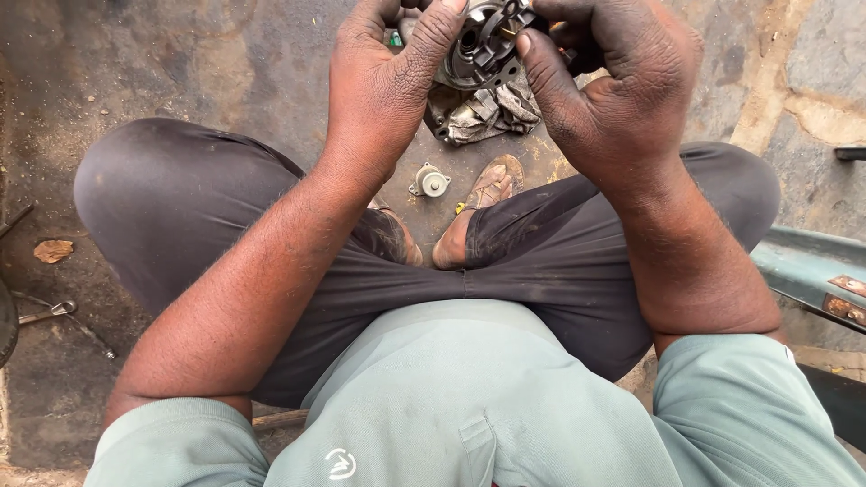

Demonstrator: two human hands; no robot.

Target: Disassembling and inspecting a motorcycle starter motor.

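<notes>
While both hands grip the round metal housing, left hand and right hand fingers wrapped tight, I'd say it's mid-job. A small part sits loose on the floor, so looks like plenty left.

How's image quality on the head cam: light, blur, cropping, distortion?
Head view: soft, even daylight, no glare, only faint shadows under the legs. Left hand and right hand are sharp, both holding a round metal part that the top edge crops. Wide-angle stretch swells the forearms and shirt near the bottom. The small fitting on the ground stays in focus.
</notes>
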